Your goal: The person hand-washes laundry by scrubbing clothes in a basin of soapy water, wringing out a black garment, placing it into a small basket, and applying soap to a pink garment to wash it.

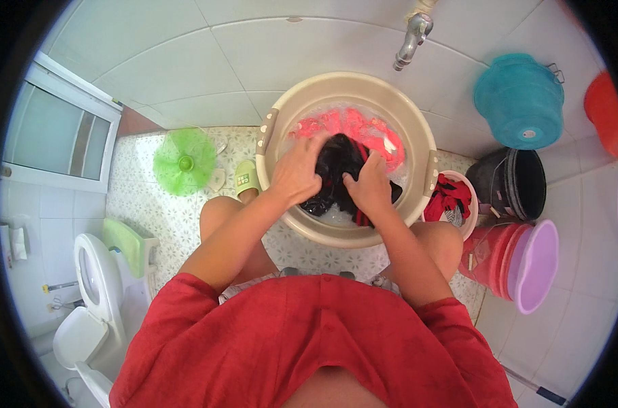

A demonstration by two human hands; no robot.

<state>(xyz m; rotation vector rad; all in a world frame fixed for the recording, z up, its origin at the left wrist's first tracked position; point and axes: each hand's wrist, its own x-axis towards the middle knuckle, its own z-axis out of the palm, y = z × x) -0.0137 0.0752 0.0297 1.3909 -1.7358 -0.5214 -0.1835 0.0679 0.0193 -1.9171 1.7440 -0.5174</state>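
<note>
A beige basin (pixel 348 234) with soapy water stands between my knees. In it, both of my hands are closed on a wet black garment with red trim (pixel 339 163). My left hand (pixel 299 168) grips its left side, the fingers slightly blurred and partly hidden in the cloth. On the right, my right hand (pixel 371 187) pinches the fabric near the red trim, thumb toward the middle. A bright pink-red cloth (pixel 353 124) lies in the suds behind the garment, along the basin's far side.
A metal tap (pixel 413 42) juts from the wall behind. Right of the basin stand a tub of red and dark clothes (pixel 451 200), a black bucket (pixel 519 183) and stacked red and purple buckets (pixel 536 265). A teal basin (pixel 523 102) hangs above. A green fan-like object (pixel 184 162) lies left.
</note>
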